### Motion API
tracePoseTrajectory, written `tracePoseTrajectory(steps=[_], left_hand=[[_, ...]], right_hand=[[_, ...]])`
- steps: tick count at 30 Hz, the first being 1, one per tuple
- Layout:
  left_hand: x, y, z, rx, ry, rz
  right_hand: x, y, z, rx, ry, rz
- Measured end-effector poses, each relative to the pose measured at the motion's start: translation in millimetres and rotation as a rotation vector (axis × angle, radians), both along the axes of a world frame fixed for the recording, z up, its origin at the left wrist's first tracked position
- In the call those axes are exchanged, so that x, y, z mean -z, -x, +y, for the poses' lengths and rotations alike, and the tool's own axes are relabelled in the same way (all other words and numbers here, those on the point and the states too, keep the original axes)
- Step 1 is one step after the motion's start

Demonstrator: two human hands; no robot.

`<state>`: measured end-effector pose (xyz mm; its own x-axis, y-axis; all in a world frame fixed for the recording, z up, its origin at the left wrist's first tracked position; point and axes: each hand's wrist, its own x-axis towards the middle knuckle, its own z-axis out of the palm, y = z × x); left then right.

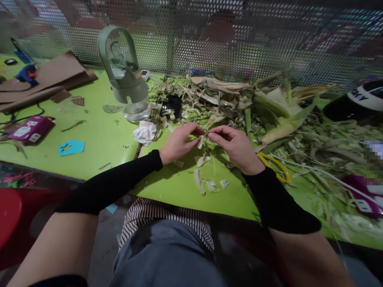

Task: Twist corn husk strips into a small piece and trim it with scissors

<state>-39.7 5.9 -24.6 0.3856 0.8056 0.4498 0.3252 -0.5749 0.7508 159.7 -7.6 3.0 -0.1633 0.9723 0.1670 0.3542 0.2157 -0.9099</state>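
Observation:
Over the green table, my left hand [181,142] and my right hand [235,146] meet almost fingertip to fingertip. Both are closed in a pinch on a small piece of pale dried corn husk [202,142], its loose strips hanging below the fingers. How the piece is gripped between the fingertips is partly hidden. Beneath the hands lie cut husk scraps [203,160]. Yellow-handled scissors [283,172] lie beside my right wrist, partly covered by it. A crumpled white tissue [145,132] is left of my left hand.
Behind my hands a heap of dried husks [221,93] runs along a perforated metal screen [191,36]. Larger husk leaves [281,115] lie at right. A green water bottle [130,89] stands at left, near a black phone-like object [171,106]. Brown paper [54,75] and a purple box [32,129] lie farther left.

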Motion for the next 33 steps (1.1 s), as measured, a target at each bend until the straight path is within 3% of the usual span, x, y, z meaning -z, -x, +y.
tracePoseTrajectory(steps=[7,21,28,33], left_hand=[[-10.1,-1.4,-7.5,0.026,0.105,0.059],[-6.5,-4.7,-6.6,0.002,0.169,0.286],[-12.3,-5.6,-11.8,0.015,0.168,0.344],[-17.3,-6.9,-14.9,0.015,0.161,0.449]], right_hand=[[5.6,1.3,3.0,0.021,0.003,0.035],[1.8,6.5,-2.2,0.011,0.065,0.066],[-4.2,7.9,-2.2,-0.006,0.233,0.339],[-1.0,11.2,-4.2,-0.070,0.263,0.331]])
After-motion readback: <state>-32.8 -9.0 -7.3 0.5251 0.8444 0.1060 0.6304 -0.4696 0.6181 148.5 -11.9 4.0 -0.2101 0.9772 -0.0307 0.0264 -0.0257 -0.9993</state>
